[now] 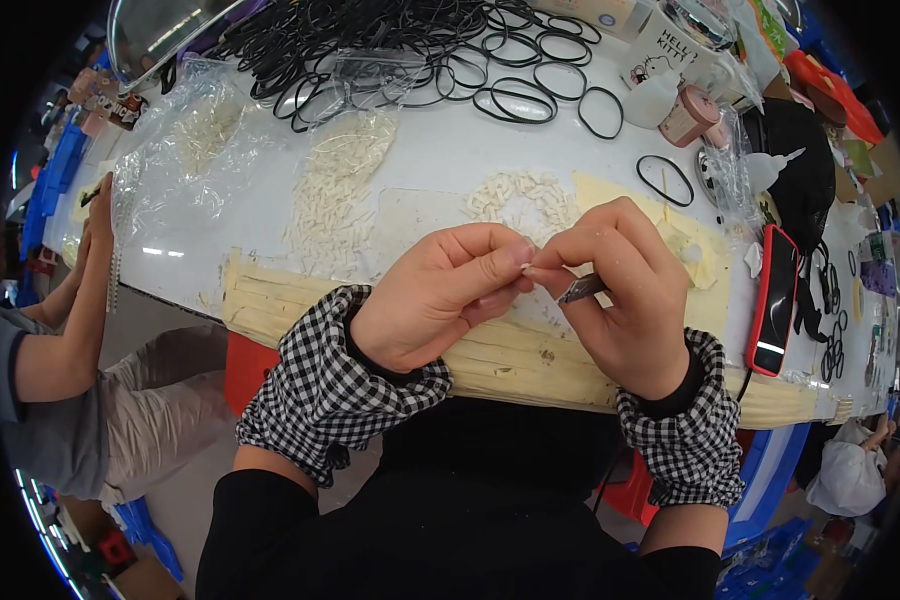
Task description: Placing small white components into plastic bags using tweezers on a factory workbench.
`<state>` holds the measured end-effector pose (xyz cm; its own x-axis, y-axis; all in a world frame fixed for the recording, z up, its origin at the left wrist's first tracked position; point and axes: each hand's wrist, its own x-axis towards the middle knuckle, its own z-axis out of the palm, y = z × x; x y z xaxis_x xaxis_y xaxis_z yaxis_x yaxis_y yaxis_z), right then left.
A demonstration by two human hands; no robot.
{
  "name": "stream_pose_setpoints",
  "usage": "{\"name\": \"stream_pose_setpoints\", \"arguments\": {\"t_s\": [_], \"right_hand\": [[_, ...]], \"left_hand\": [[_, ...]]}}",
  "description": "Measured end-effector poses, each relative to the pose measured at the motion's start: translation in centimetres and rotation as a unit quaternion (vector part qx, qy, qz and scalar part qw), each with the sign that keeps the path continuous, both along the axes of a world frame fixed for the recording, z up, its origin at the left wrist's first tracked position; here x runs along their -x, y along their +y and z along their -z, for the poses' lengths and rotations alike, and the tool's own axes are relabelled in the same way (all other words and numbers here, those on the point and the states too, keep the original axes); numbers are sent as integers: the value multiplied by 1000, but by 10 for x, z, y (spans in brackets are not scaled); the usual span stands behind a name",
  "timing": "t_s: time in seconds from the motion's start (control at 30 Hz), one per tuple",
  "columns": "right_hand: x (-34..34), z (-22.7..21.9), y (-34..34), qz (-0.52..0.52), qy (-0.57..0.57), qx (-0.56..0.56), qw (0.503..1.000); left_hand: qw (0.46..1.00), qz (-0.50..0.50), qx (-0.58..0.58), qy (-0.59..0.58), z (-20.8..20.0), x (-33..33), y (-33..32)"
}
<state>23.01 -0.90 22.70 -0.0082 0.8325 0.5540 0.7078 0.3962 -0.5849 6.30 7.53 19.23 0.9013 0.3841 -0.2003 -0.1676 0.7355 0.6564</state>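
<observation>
Left hand point(435, 295) pinches a tiny white piece point(526, 268) at its fingertips, meeting the right hand point(625, 290), which is closed on a small grey metal tool point(582, 289). Best kept steady just above the desk point(440, 160), with spare white pieces point(525, 195) heaped just beyond.

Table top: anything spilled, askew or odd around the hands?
White pieces lie loose on the table beyond the hands, outside their bags. Black rings sprawl in a tangle at the far edge. Nothing looks damaged.
</observation>
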Motion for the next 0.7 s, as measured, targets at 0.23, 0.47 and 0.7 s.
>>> {"name": "stream_pose_setpoints", "arguments": {"t_s": [0.23, 0.47, 0.7], "right_hand": [[2, -2, -3, 4, -17, -15, 1000], [0, -6, -3, 16, -45, 25, 999], [0, 4, -1, 73, -101, 77, 989]], "left_hand": [[1000, -14, 15, -12, -3, -1, -1], [997, -71, -31, 16, -4, -2, -1], [997, -66, -42, -7, -5, 0, 0]]}}
